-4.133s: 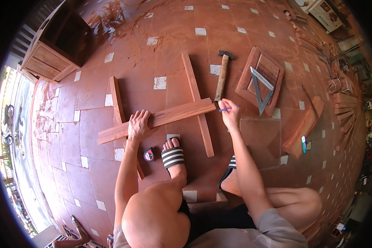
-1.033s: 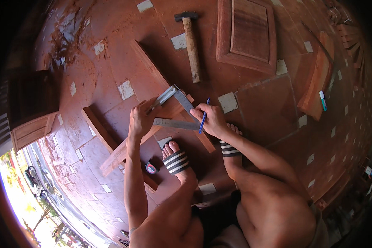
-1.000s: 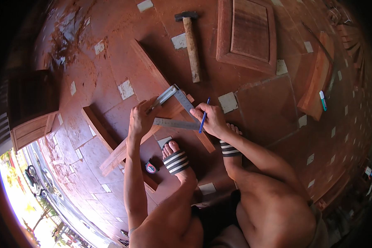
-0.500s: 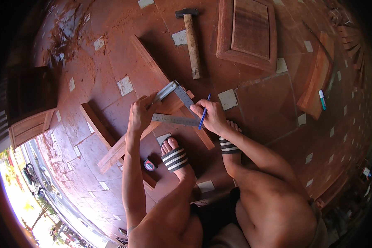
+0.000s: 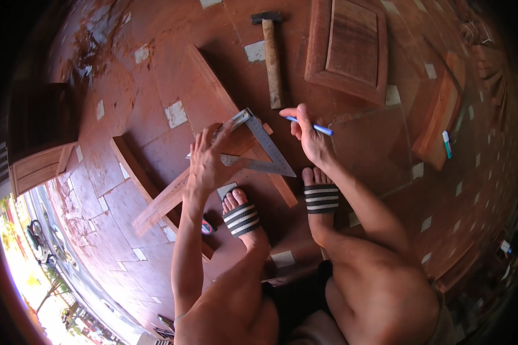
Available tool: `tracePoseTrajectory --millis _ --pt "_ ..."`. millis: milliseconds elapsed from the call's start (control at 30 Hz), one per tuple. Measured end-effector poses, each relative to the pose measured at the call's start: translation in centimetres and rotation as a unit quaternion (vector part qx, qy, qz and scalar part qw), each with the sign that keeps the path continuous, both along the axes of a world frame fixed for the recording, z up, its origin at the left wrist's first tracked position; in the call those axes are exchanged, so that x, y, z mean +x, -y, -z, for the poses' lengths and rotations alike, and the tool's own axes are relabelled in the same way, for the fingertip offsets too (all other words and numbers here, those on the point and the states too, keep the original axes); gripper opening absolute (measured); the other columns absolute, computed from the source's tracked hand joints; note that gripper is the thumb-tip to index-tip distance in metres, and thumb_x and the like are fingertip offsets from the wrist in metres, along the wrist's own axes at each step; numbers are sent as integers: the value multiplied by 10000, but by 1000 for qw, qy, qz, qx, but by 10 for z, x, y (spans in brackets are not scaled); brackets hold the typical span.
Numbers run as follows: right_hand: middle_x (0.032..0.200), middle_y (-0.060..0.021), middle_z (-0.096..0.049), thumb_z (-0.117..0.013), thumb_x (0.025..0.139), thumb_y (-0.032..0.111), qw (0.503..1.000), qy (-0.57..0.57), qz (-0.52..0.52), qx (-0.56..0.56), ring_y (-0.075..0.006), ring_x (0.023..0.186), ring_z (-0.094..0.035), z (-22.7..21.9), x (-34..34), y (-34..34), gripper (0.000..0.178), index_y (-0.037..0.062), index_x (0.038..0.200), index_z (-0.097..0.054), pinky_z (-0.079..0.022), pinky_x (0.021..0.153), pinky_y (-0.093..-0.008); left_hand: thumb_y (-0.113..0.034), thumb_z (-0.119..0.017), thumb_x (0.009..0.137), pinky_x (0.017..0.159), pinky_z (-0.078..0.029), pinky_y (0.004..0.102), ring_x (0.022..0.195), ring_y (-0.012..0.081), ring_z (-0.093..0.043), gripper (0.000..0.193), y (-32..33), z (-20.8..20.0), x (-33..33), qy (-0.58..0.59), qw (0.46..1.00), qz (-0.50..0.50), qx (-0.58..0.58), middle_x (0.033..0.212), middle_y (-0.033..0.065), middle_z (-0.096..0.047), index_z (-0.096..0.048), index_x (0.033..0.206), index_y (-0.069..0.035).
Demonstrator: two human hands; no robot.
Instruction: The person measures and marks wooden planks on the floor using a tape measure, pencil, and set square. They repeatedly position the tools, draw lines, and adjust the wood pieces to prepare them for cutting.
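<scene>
My left hand (image 5: 206, 164) grips a metal triangle square (image 5: 267, 144), its fingers spread over the handle side and its thumb near the lower marked edge. The square lies over the crossing of two wooden strips: a long strip (image 5: 216, 86) slanting from far left to near right, and a second strip (image 5: 164, 201) running under my left hand. Part of the square and strip is hidden by that hand. Beyond the square's right side, my right hand (image 5: 312, 144) is raised, closed on a blue pen (image 5: 322, 130) held sideways, apart from the wood.
A third strip (image 5: 135, 169) lies to the left, with a partly hidden tape measure (image 5: 206, 227) near my left foot. Farther out are a hammer (image 5: 273, 69), a panelled wooden piece (image 5: 351, 49), a wooden board (image 5: 440, 115) and a marker (image 5: 446, 145). A dark cabinet (image 5: 43, 126) stands left.
My right hand has lifted off the square and moved away up and right, turning the pen sideways. My left hand has spread its fingers and shifted slightly right over the square.
</scene>
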State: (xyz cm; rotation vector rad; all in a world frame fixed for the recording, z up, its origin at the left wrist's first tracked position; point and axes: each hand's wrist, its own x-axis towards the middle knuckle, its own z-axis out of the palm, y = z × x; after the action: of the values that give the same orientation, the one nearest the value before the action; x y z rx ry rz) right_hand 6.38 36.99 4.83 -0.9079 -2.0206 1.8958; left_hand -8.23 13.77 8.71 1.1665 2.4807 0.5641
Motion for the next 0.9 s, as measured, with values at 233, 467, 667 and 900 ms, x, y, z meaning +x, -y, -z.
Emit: tracePoseTrajectory --millis 233,467,667,900 --pt "844 -35 -728 -723 1084 324 994 -53 -29 -87 -84 856 -675 -5 -31 4 386 -60 1100 -759 -549 784 -240 -312 -982 661 1252 -218 738 1518 446 -378 984 0 12 25 -103 992 59 -45 1663 192 -369 -581 1537 -516" --pt "836 -62 -756 -732 1053 163 995 -69 -62 -29 -70 784 -686 4 -41 7 241 -76 1048 -766 -559 707 -247 -124 -848 781 1211 -274 677 1483 443 -410 825 5 41 26 -156 987 41 14 1639 199 -399 -650 1472 -528" --pt "785 -75 -763 -732 1045 182 994 -88 -68 -9 -70 740 -682 15 -41 8 242 -52 1050 -795 -557 676 -268 -100 -815 816 1188 -291 630 1457 436 -434 793 3 43 29 -173 984 43 10 1620 199 -423 -658 1460 -535" --pt "848 -131 -788 -733 1043 162 988 -54 -115 85 -115 789 -728 0 -33 10 244 -74 1074 -788 -581 707 -302 -154 -829 812 1157 -310 596 1443 427 -432 799 8 41 33 -197 979 56 -3 1616 217 -420 -630 1498 -513"
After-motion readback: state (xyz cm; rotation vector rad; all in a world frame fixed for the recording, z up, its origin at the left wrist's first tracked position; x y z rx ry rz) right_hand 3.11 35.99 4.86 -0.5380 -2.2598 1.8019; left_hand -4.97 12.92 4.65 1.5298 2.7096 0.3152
